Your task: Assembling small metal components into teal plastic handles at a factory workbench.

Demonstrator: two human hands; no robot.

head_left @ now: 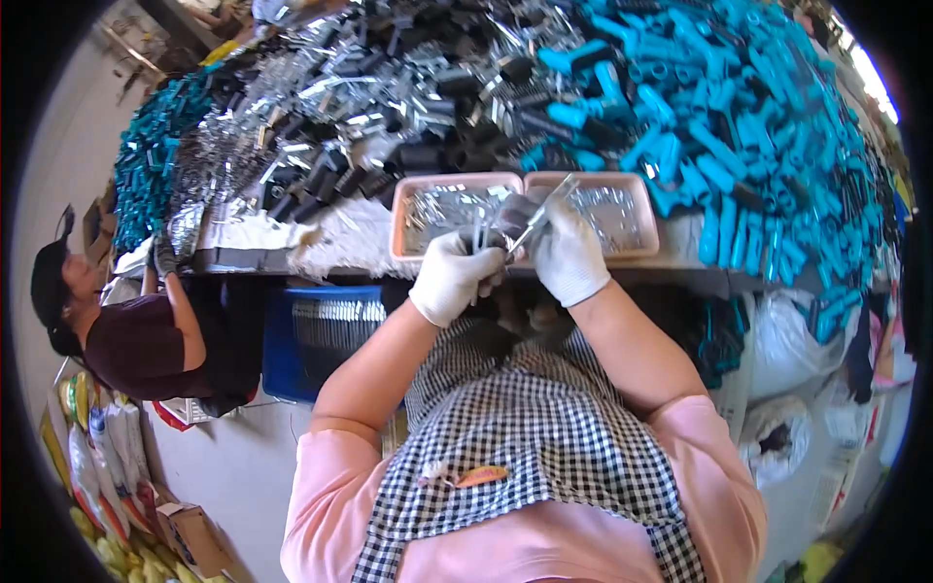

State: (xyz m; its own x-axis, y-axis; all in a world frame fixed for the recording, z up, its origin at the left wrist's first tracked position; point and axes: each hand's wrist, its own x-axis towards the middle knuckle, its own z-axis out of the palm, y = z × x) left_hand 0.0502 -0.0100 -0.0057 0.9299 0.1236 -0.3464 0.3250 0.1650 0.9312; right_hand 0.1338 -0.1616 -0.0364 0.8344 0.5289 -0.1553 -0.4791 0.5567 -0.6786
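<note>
Both of my hands wear white gloves with grey fingers and meet over the near edge of the table. My right hand (570,255) is closed on a slim, shiny metal rod (540,220) that slants up to the right. My left hand (455,276) is closed, its fingertips close to the rod's lower end. Narrow metal pieces (478,236) stick up at its fingers; their exact kind is too small to tell. Just beyond lie two shallow pinkish trays, a left tray (398,222) and a right tray (649,222), both holding small metal parts.
Turquoise plastic handles (719,126) are heaped at the right. Black sleeves (330,180) and loose metal parts (340,92) cover the middle. A blue crate (280,345) stands under the table. A co-worker (136,340) in a dark top works at the left. A white sack (792,340) sits right.
</note>
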